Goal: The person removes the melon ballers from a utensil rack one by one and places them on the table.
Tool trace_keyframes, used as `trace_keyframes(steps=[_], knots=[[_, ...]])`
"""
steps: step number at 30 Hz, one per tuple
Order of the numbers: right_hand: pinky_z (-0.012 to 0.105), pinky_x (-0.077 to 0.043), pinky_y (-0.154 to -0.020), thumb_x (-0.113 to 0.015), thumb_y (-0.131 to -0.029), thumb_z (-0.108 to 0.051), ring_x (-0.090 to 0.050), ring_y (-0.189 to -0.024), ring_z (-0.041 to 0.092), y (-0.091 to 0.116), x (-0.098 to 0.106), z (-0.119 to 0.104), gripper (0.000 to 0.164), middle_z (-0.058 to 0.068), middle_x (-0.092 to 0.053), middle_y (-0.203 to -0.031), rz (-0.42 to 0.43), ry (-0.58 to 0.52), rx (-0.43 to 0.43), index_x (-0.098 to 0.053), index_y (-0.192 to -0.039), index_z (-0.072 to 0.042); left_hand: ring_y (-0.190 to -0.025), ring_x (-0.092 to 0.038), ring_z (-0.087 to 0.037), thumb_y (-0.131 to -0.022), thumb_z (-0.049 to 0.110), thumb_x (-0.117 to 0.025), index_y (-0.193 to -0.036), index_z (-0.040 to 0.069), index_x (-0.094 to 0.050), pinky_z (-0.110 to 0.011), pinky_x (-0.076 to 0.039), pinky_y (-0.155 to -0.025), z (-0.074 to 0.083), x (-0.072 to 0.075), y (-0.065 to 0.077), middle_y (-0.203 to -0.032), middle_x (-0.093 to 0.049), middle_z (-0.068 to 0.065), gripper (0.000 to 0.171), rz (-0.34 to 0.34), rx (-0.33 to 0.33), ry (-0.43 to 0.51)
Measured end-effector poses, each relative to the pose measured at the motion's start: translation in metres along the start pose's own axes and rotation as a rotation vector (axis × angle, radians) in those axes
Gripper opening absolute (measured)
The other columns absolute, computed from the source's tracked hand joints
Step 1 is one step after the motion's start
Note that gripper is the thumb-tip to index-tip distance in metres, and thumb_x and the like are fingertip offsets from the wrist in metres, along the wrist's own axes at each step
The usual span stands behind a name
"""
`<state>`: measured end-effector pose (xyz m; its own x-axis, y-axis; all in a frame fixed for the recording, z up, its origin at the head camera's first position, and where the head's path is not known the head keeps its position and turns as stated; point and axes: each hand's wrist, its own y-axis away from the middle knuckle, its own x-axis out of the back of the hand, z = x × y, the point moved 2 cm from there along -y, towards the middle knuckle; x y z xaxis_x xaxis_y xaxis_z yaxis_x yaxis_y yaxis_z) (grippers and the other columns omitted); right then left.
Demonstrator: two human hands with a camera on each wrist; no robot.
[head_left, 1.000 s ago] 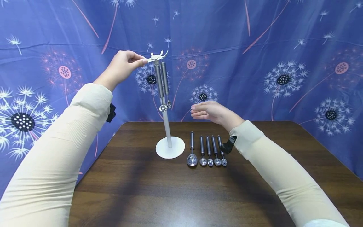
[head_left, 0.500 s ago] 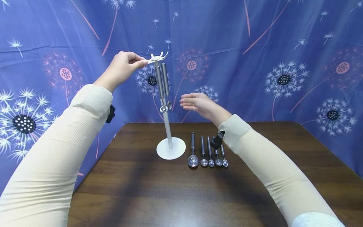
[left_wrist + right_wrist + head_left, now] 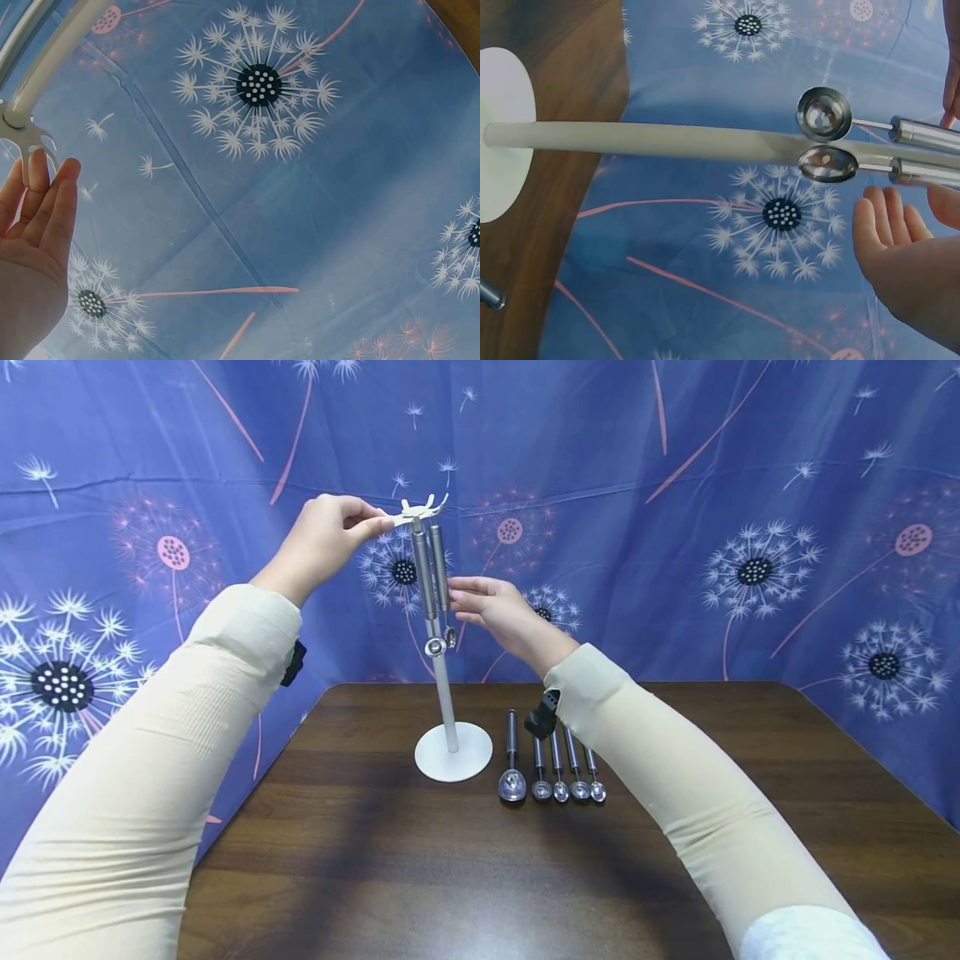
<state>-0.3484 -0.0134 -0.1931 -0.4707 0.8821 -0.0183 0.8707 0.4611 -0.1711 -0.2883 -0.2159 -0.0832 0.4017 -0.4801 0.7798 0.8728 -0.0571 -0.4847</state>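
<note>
A tall white utensil stand (image 3: 443, 693) with a hooked top (image 3: 420, 512) stands at the back of the table in the head view. Two metal scoops hang from its hooks: one with a round bowl (image 3: 824, 114) and one with an oval bowl (image 3: 829, 164). My left hand (image 3: 322, 535) pinches one of the hooks between thumb and fingers; the left wrist view shows its fingertips on that hook (image 3: 34, 169). Beside the hanging oval scoop is my right hand (image 3: 498, 614), fingers extended and thumb apart, fingertips right at its handle in the head view.
Right of the stand's round base (image 3: 453, 768), a large scoop (image 3: 512, 785) lies on the brown wooden table (image 3: 420, 877) with several smaller scoops (image 3: 560, 791) in a row. My right forearm passes above some handles. A blue dandelion-print cloth (image 3: 645, 552) hangs behind.
My right hand has moved left and up, from above the row of scoops to the hanging scoop's handle. The left hand keeps its pinch on the hook.
</note>
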Motion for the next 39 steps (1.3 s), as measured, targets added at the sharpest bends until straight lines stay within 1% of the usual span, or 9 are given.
trace_keyframes(steps=[4, 6, 10, 15, 19, 22, 28, 35, 39], knots=[[0.028, -0.049, -0.101, -0.055, -0.098, -0.007, -0.057, -0.121, 0.023, -0.004, -0.007, -0.006, 0.039, 0.013, -0.057, -0.134, 0.042, -0.012, 0.066, -0.052, -0.137, -0.004, -0.096, -0.054, -0.015, -0.097, 0.043, -0.056, -0.122, 0.009, -0.067, -0.032, -0.044, -0.086, 0.001, 0.0, 0.001, -0.116, -0.067, -0.011, 0.043, -0.011, 0.005, 0.014], [0.025, -0.051, -0.097, -0.057, -0.097, -0.005, -0.06, -0.116, 0.021, -0.005, -0.01, -0.008, 0.038, 0.014, -0.06, -0.13, 0.061, -0.013, 0.102, -0.054, -0.135, -0.002, -0.097, -0.054, -0.016, -0.097, 0.042, -0.056, -0.122, 0.009, -0.067, -0.033, -0.044, -0.088, 0.001, 0.0, 0.001, -0.116, -0.067, -0.012, 0.043, -0.012, 0.006, 0.014], [0.024, -0.054, -0.091, -0.059, -0.095, -0.002, -0.065, -0.102, 0.016, -0.006, -0.012, -0.01, 0.036, 0.014, -0.064, -0.121, 0.089, 0.003, 0.138, -0.058, -0.13, -0.001, -0.097, -0.055, -0.017, -0.098, 0.041, -0.055, -0.122, 0.008, -0.066, -0.033, -0.044, -0.088, 0.0, 0.0, 0.001, -0.115, -0.067, -0.012, 0.043, -0.003, 0.003, 0.01], [0.029, -0.054, -0.091, -0.06, -0.094, -0.003, -0.062, -0.094, 0.012, -0.005, -0.014, -0.014, 0.035, 0.011, -0.064, -0.115, 0.098, 0.036, 0.144, -0.057, -0.129, 0.0, -0.097, -0.055, -0.017, -0.098, 0.041, -0.055, -0.122, 0.008, -0.066, -0.033, -0.044, -0.087, 0.001, 0.0, 0.001, -0.116, -0.067, -0.012, 0.043, -0.001, 0.0, 0.01], [0.032, -0.054, -0.092, -0.06, -0.094, -0.003, -0.06, -0.091, 0.011, -0.001, -0.016, -0.019, 0.035, 0.005, -0.062, -0.105, 0.104, 0.029, 0.148, -0.057, -0.128, 0.001, -0.097, -0.055, -0.017, -0.098, 0.041, -0.055, -0.122, 0.008, -0.067, -0.033, -0.045, -0.088, 0.002, 0.0, 0.001, -0.116, -0.067, -0.012, 0.043, -0.002, 0.001, 0.01], [0.033, -0.054, -0.092, -0.061, -0.094, -0.004, -0.06, -0.091, 0.011, 0.001, -0.015, -0.023, 0.035, 0.004, -0.062, -0.104, 0.11, 0.027, 0.148, -0.057, -0.129, 0.0, -0.099, -0.056, -0.017, -0.098, 0.041, -0.055, -0.122, 0.008, -0.066, -0.034, -0.045, -0.09, 0.002, 0.0, 0.002, -0.117, -0.067, -0.012, 0.043, -0.006, 0.005, 0.01], [0.03, -0.054, -0.089, -0.061, -0.094, -0.003, -0.059, -0.09, 0.01, 0.005, -0.012, -0.024, 0.036, 0.002, -0.061, -0.101, 0.121, 0.018, 0.144, -0.056, -0.129, 0.001, -0.103, -0.056, -0.019, -0.098, 0.041, -0.054, -0.124, 0.007, -0.065, -0.036, -0.045, -0.092, 0.002, -0.001, 0.002, -0.12, -0.066, -0.013, 0.044, -0.02, 0.006, 0.014], [0.022, -0.053, -0.078, -0.061, -0.094, -0.003, -0.058, -0.085, 0.009, 0.012, -0.006, -0.026, 0.035, 0.0, -0.061, -0.097, 0.128, 0.047, 0.148, -0.057, -0.129, 0.001, -0.101, -0.055, -0.018, -0.098, 0.041, -0.054, -0.124, 0.008, -0.065, -0.035, -0.045, -0.09, 0.002, -0.002, 0.003, -0.12, -0.066, -0.013, 0.044, -0.021, 0.009, 0.018], [0.023, -0.052, -0.079, -0.06, -0.094, -0.004, -0.058, -0.087, 0.01, 0.016, -0.002, -0.031, 0.034, 0.0, -0.061, -0.097, 0.127, 0.045, 0.163, -0.057, -0.128, 0.001, -0.1, -0.054, -0.018, -0.098, 0.043, -0.054, -0.124, 0.008, -0.065, -0.035, -0.044, -0.09, 0.003, -0.001, 0.003, -0.12, -0.066, -0.013, 0.045, -0.015, 0.01, 0.016]])
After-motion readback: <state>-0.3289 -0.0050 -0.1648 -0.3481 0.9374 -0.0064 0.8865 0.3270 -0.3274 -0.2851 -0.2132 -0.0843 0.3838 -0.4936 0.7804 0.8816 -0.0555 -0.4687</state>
